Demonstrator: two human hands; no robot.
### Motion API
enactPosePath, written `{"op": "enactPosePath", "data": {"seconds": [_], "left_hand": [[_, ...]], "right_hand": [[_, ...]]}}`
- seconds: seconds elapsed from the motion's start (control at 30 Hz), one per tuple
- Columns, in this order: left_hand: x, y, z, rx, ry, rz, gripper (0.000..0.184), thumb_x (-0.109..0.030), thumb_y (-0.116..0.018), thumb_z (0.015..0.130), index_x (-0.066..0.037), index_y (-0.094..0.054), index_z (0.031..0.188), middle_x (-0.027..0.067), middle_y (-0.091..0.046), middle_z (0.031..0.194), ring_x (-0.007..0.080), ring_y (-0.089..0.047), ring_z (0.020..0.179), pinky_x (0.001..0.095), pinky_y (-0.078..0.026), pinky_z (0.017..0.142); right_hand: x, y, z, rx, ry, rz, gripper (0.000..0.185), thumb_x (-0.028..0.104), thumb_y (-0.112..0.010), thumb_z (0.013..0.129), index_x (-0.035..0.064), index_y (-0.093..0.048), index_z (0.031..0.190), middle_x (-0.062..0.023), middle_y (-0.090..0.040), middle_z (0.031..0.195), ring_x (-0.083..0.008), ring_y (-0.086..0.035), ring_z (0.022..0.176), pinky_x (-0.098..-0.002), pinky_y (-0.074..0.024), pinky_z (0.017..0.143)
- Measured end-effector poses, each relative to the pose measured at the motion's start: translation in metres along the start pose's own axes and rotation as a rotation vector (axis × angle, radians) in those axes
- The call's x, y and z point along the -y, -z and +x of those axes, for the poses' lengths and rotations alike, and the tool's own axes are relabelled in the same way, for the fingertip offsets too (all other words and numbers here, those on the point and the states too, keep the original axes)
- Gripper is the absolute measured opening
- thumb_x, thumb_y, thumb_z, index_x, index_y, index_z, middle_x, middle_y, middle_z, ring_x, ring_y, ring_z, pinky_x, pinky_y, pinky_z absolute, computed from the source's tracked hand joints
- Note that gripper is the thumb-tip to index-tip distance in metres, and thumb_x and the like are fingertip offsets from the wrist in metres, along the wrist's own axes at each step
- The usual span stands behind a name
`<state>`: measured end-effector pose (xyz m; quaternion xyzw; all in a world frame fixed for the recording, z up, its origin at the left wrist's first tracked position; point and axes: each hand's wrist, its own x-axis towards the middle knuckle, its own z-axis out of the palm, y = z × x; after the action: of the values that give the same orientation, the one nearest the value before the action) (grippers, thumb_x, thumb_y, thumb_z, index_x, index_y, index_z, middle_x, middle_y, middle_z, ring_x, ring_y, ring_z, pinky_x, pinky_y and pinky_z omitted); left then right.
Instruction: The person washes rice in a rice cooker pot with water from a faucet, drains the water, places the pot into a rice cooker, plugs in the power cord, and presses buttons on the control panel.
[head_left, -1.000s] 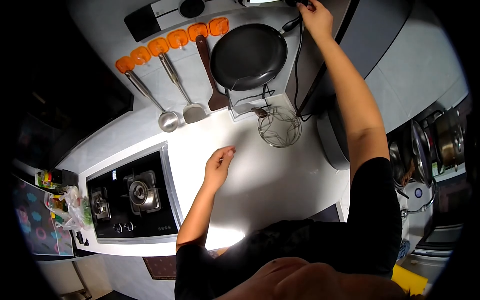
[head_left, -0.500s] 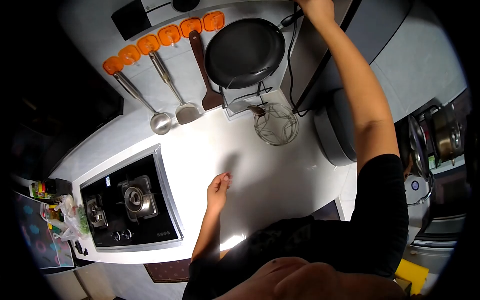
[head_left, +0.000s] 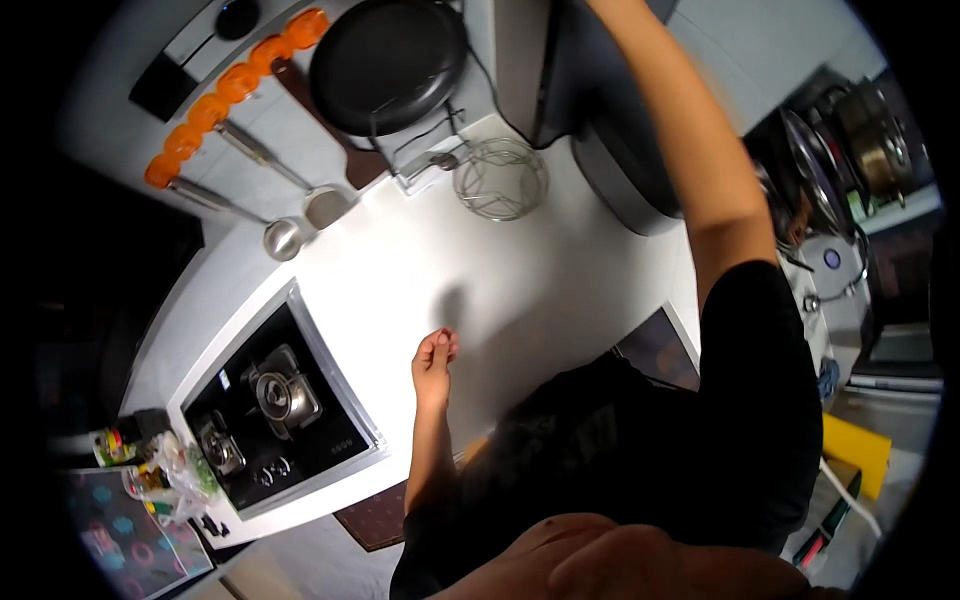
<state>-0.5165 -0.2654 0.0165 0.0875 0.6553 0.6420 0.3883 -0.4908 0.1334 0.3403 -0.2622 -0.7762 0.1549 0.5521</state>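
Note:
My left hand (head_left: 435,358) hovers over the white countertop (head_left: 560,270), fingers curled together with nothing visible in them, and its shadow falls just beyond. My right arm reaches up past the top edge, so the right hand is out of the picture. A black frying pan (head_left: 388,66) hangs at the wall, above a round wire rack (head_left: 500,180) on the counter. Beside the pan hang a brown spatula (head_left: 325,120), a metal turner (head_left: 325,205) and a ladle (head_left: 282,240), below orange hooks (head_left: 238,83).
At the left is a two-burner gas stove (head_left: 285,400), with plastic bags (head_left: 185,470) past it. A dark rounded appliance (head_left: 630,180) stands at the right of the counter. Pots and lids (head_left: 865,140) sit farther right, near a faucet (head_left: 812,302).
The view has turned, shifting the pan, utensils and rack leftward and up. My right hand, earlier at the top near the pan handle, has left the picture. My left hand stays curled over the counter.

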Motion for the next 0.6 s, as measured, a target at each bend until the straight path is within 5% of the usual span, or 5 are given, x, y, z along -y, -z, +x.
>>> {"op": "enactPosePath", "data": {"seconds": [0.03, 0.1, 0.33, 0.43, 0.6], "left_hand": [[0.011, 0.006, -0.001, 0.047, -0.005, 0.062, 0.028, -0.028, -0.051, 0.090, -0.004, -0.059, 0.101, 0.0015, -0.062, 0.089, 0.0087, -0.054, 0.076, 0.0232, -0.044, 0.070], [0.024, 0.010, -0.003, 0.118, 0.042, 0.113, 0.028, -0.029, -0.052, 0.090, -0.005, -0.059, 0.101, 0.0010, -0.062, 0.089, 0.0087, -0.054, 0.076, 0.0236, -0.044, 0.070], [0.023, -0.029, 0.012, 0.307, 0.141, 0.189, 0.023, -0.025, -0.051, 0.090, -0.006, -0.060, 0.098, 0.0009, -0.061, 0.088, 0.0103, -0.054, 0.078, 0.0250, -0.043, 0.071], [0.011, -0.064, 0.013, 0.318, 0.112, 0.137, 0.023, -0.023, -0.050, 0.091, -0.005, -0.059, 0.101, 0.0011, -0.062, 0.089, 0.0088, -0.053, 0.076, 0.0237, -0.043, 0.072], [0.006, -0.108, 0.000, 0.340, 0.051, 0.153, 0.024, -0.024, -0.050, 0.091, -0.005, -0.059, 0.102, 0.0005, -0.062, 0.090, 0.0074, -0.052, 0.075, 0.0228, -0.043, 0.071]], "right_hand": [[0.009, 0.037, -0.026, 0.155, -0.207, 0.114, 0.044, 0.043, -0.056, 0.082, 0.0056, -0.063, 0.103, -0.0235, -0.061, 0.097, -0.0199, -0.061, 0.097, -0.0339, -0.0446, 0.085], [-0.020, 0.078, -0.096, -0.004, -0.226, 0.456, 0.025, 0.022, -0.065, 0.082, -0.0027, -0.063, 0.084, -0.0021, -0.062, 0.075, -0.0050, -0.055, 0.068, -0.0187, -0.0436, 0.062], [-0.084, 0.179, -0.310, 0.285, -0.505, -0.257, 0.025, 0.023, -0.068, 0.076, 0.0030, -0.060, 0.064, -0.0050, -0.059, 0.071, -0.0148, -0.053, 0.054, -0.0252, -0.0417, 0.052], [-0.081, 0.211, -0.323, 0.277, -0.735, -0.388, 0.017, 0.021, -0.067, 0.074, 0.0050, -0.062, 0.072, -0.0079, -0.062, 0.082, -0.0226, -0.058, 0.068, -0.0303, -0.0463, 0.064], [-0.138, 0.231, -0.318, 0.260, -0.344, -0.500, 0.032, 0.019, -0.065, 0.073, 0.0064, -0.060, 0.102, -0.0117, -0.057, 0.110, -0.0297, -0.051, 0.104, -0.0353, -0.0418, 0.087]]}}
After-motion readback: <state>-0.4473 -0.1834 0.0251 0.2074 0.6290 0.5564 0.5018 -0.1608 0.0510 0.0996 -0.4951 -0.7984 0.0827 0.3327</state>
